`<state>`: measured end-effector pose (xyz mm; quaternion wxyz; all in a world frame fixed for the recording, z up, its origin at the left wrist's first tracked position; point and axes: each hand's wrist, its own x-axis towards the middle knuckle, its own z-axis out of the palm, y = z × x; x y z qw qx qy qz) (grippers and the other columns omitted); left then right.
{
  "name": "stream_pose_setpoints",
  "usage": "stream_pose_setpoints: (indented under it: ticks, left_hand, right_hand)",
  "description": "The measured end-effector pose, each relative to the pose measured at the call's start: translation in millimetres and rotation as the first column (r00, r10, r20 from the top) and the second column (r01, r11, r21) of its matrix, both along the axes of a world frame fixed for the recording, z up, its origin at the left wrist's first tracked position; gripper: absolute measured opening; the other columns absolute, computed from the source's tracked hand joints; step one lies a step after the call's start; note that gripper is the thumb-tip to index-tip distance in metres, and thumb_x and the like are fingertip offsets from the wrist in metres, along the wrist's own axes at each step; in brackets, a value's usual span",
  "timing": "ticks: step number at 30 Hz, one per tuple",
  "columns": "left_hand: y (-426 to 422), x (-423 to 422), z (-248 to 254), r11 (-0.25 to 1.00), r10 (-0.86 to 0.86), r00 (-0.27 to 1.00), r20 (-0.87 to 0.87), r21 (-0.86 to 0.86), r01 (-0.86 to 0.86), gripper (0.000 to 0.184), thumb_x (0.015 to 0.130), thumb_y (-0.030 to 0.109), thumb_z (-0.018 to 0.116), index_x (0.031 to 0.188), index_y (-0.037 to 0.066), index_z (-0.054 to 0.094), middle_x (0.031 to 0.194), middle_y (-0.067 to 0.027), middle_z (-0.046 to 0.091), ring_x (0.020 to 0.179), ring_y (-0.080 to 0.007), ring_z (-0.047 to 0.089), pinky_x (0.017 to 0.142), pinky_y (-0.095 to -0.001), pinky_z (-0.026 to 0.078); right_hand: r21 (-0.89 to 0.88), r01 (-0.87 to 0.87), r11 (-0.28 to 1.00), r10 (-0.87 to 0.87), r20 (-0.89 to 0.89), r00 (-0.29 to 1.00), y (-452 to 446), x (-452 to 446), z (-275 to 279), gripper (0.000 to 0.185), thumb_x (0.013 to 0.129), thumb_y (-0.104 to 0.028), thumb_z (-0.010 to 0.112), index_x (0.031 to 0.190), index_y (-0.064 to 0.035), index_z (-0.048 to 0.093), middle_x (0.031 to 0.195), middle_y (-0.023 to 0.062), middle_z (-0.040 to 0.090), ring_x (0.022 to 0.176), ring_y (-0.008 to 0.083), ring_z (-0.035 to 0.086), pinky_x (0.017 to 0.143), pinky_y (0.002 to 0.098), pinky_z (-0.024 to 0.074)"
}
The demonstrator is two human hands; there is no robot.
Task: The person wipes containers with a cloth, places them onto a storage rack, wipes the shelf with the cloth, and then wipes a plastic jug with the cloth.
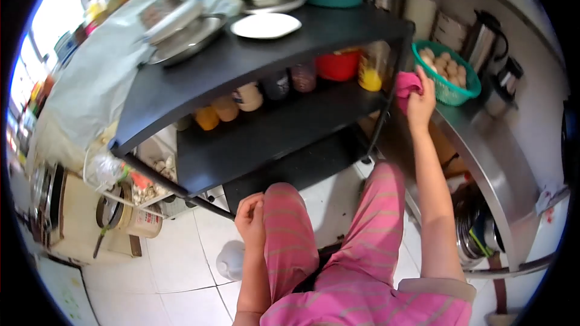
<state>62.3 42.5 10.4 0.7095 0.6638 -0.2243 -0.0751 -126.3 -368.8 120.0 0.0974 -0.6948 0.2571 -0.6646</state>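
My right hand reaches out to the right with its fingers closed on a crumpled pink cloth. It is at the right end of the black shelf unit, just left of a green basket full of round, pale eggs. My left hand is beside my left knee, its fingers curled in; whether anything is inside them is hidden.
Stacked metal bowls and a white plate stand on the unit's top. Jars and a red bowl sit on its middle shelf. A steel counter with flasks is at right. A pale jug stands on the floor.
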Motion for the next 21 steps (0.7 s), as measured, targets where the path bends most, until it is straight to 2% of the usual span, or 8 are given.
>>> stream_pose_setpoints:
  ticks: [2,6,9,10,13,16,19,21]
  left_hand:
    - [-42,-9,10,0.979,-0.202,0.963,0.179,0.057,0.195,0.013,0.09,0.003,0.06,0.1,-0.001,0.068,0.105,-0.0066,0.064,0.089,-0.0122,0.061,0.077,-0.0233,0.048]
    - [-132,-32,13,0.882,-0.437,0.888,0.142,0.261,0.392,0.016,0.089,0.003,0.061,0.103,-0.001,0.067,0.104,-0.0064,0.063,0.089,-0.0138,0.059,0.078,-0.0242,0.046]
    - [-197,-35,-26,0.742,-0.565,0.822,0.076,0.483,0.465,0.02,0.087,0.006,0.063,0.106,0.001,0.065,0.102,-0.0082,0.066,0.085,-0.0156,0.065,0.078,-0.0244,0.049]
    - [-216,-33,-55,0.724,-0.59,0.804,0.076,0.49,0.485,0.02,0.087,0.006,0.063,0.106,0.001,0.065,0.102,-0.0082,0.066,0.085,-0.0156,0.065,0.078,-0.0244,0.049]
    - [-263,-37,-118,0.705,-0.622,0.776,-0.107,0.355,0.614,0.054,0.079,0.007,0.068,0.129,0.003,0.048,0.105,-0.0113,0.066,0.095,-0.0205,0.066,0.081,-0.0299,0.051]
    - [-277,-43,-165,0.585,-0.694,0.652,-0.305,0.29,0.758,0.051,0.079,0.004,0.067,0.127,0.002,0.05,0.108,-0.0101,0.066,0.1,-0.0202,0.064,0.084,-0.0316,0.05]
    - [-289,-44,-164,0.547,-0.759,0.554,-0.344,0.125,0.828,0.044,0.079,0.004,0.069,0.121,0.004,0.056,0.111,-0.0086,0.065,0.103,-0.0195,0.062,0.087,-0.0314,0.049]
    - [-289,-39,-172,0.433,-0.699,0.469,-0.54,0.202,0.878,0.04,0.078,0.002,0.069,0.117,0.004,0.059,0.111,-0.007,0.063,0.104,-0.02,0.06,0.09,-0.0309,0.047]
  right_hand:
    - [0.145,-0.112,0.983,0.107,0.042,0.993,23,8,-15,0.058,0.068,0.013,0.044,0.12,-0.0051,0.063,0.1,0.0121,0.06,0.095,0.0251,0.059,0.089,0.0303,0.0451]
    - [0.335,-0.329,0.883,0.299,0.138,0.944,43,29,-57,0.051,0.069,0.012,0.046,0.113,-0.0038,0.066,0.097,0.0113,0.062,0.097,0.0238,0.062,0.087,0.031,0.0471]
    - [0.44,-0.334,0.833,0.347,0.054,0.936,41,40,-119,0.047,0.071,0.01,0.047,0.111,-0.0049,0.066,0.097,0.0136,0.062,0.093,0.0273,0.063,0.082,0.0323,0.0489]
    - [0.5,-0.357,0.789,0.39,0.042,0.92,44,37,-137,0.046,0.072,0.009,0.048,0.112,-0.006,0.066,0.097,0.0145,0.062,0.092,0.0288,0.063,0.081,0.0328,0.0495]
    - [0.702,-0.417,0.578,0.484,0.116,0.867,62,22,-195,0.048,0.074,0.004,0.051,0.117,-0.0125,0.065,0.103,0.0154,0.062,0.091,0.0318,0.064,0.079,0.0352,0.0513]
    - [0.775,-0.208,0.597,0.534,-0.19,0.824,57,12,-201,0.049,0.077,-0.005,0.056,0.122,-0.0227,0.064,0.121,0.0167,0.061,0.099,0.0333,0.064,0.081,0.0381,0.0542]
    - [0.787,-0.262,0.558,0.598,-0.163,0.785,30,8,-214,0.053,0.077,-0.011,0.059,0.126,-0.0287,0.06,0.13,0.019,0.056,0.103,0.0347,0.063,0.082,0.0412,0.0553]
    - [0.852,-0.169,0.496,0.619,-0.21,0.757,21,6,-228,0.055,0.077,-0.011,0.059,0.128,-0.0291,0.058,0.134,0.0197,0.053,0.103,0.0351,0.064,0.082,0.0413,0.0556]
